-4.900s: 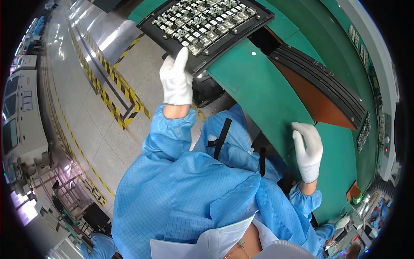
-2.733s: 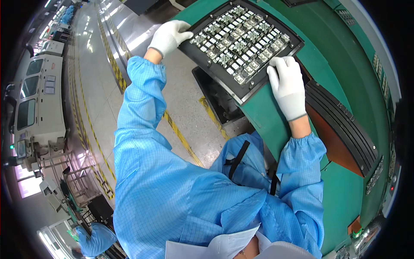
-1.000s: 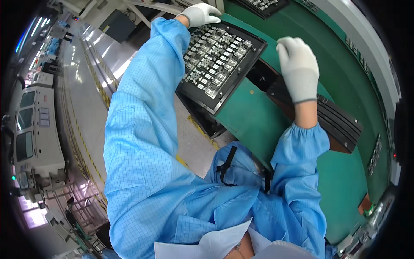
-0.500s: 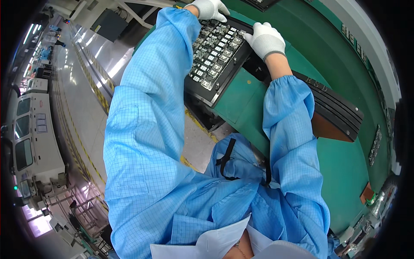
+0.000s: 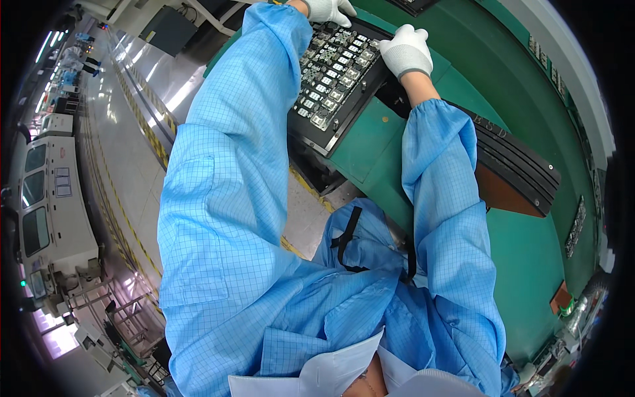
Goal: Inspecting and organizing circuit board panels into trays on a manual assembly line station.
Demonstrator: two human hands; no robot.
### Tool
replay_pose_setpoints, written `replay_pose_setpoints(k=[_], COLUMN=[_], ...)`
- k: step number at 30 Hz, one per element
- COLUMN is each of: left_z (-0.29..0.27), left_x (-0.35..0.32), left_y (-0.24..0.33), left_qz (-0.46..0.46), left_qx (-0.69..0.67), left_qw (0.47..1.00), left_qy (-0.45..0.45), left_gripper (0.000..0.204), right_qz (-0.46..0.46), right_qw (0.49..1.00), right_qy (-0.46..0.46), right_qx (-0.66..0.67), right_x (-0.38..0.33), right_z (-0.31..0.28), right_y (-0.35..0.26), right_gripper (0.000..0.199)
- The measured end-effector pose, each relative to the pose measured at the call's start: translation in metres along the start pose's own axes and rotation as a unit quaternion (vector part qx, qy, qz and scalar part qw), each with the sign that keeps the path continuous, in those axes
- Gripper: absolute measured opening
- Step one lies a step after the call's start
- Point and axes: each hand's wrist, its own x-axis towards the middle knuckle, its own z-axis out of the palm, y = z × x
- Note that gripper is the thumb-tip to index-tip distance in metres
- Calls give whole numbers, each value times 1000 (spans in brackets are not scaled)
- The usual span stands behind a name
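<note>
A black tray point(image 5: 357, 106) lies at the far middle on the green table, filled with rows of small circuit boards point(image 5: 329, 85) carrying silvery square parts. My left hand point(image 5: 327, 9), in a white knit glove, is at the tray's far left edge. Its fingers are apart, and the top picture edge cuts part of it off. At the tray's right edge is my right hand point(image 5: 408, 54), also gloved, with the fingers bent together and the thumb reaching toward the boards. What lies between those fingers, if anything, is hidden. My left sleeve covers part of the tray's left side.
A black ribbed holder with a brown side point(image 5: 512, 165) stands on the green table point(image 5: 522, 255), right of my right forearm. Loose board strips point(image 5: 575, 228) lie farther right. On the left are floor with yellow-black striped tape point(image 5: 152, 142) and a white machine point(image 5: 58, 198).
My right hand has shifted slightly and turned a little at the tray's right edge. The view has tilted a bit; tray and left hand keep about the same place on the table.
</note>
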Motion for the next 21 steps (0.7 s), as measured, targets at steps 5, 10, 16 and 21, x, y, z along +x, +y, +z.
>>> replay_pose_setpoints(k=[5, 10, 16, 21], left_z=[7, 16, -11, -30], left_x=[8, -1, -42, -152], left_y=[37, 20, 17, 93], left_qz=[-52, -52, 9, -98], left_qx=[108, 100, -70, -134], left_qw=[993, 991, 984, 967], left_qy=[24, 65, 162, 193], left_gripper=[28, 25, 30, 28], right_qz=[36, -27, -118, -234], right_qw=[998, 998, 989, 961], right_qy=[7, 41, 93, 15], right_qx=[46, -32, -7, 144], right_x=[3, -5, -17, -48], right_z=[6, 4, -7, -21], right_y=[7, 12, 27, 33], right_gripper=[48, 43, 32, 23])
